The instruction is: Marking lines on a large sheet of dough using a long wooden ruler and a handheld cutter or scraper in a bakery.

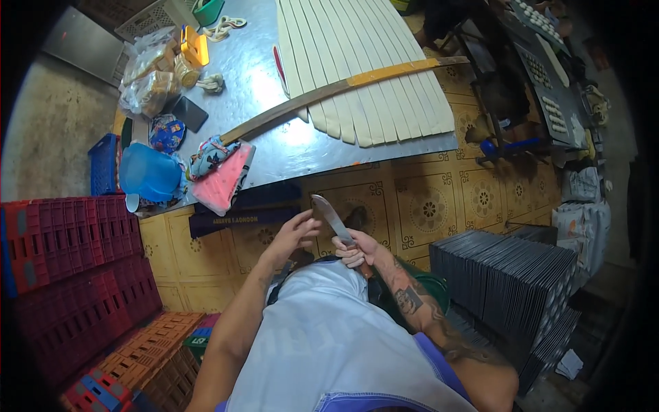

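Note:
My right hand (357, 248) is closed round the brown handle of a knife (331, 217) in front of my apron. Its broad, curved blade points up and to the left. Beside the blade hovers my left hand (295, 239), fingers apart and holding nothing. Beyond both hands, a sheet of pale dough (364, 48) cut into long strips lies on the metal table (288, 161). Across its near end rests a long wooden stick (322, 93), one end of which is wrapped in patterned cloth (211, 159).
The table's left side holds a pink cloth (225, 180), a blue tub (147, 172), a dark phone (189, 113) and bagged goods (154, 82). Red crates (75, 247) stack up at left. Dark metal trays (504, 275) are piled at right. Another table (549, 89) carries dough pieces.

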### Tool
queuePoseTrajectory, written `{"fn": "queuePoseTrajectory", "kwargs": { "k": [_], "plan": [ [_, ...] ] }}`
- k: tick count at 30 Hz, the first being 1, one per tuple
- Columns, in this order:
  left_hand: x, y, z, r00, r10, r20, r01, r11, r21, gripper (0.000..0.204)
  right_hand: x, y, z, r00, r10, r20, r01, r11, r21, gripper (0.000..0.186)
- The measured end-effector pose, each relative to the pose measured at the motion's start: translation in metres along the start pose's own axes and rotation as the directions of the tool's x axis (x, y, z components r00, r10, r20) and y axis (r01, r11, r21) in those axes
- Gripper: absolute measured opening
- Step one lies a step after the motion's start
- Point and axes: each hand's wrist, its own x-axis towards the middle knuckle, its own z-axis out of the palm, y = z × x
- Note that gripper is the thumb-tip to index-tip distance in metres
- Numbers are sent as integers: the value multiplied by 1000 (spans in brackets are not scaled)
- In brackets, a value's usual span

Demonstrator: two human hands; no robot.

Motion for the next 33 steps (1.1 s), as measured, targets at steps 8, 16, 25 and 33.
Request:
{"fn": "queuePoseTrajectory", "kwargs": {
  "k": [8,16,25,33],
  "plan": [
    [69,-5,-21,983,180,-30,-171,966,193,34,43,-7,57,644,-559,-522,135,755,-642,55],
    [36,23,-16,974,198,-108,-180,970,163,39,130,-77,-38,120,-931,-345,337,365,-868,51],
    [-51,-92,-173,971,58,-230,-11,980,199,38,132,19,-150,51,-743,-668,456,612,-646,49],
    [-91,-131,-228,939,-86,-334,122,988,90,34,168,-27,-51,45,-959,-280,550,258,-794,48]
  ]
}}
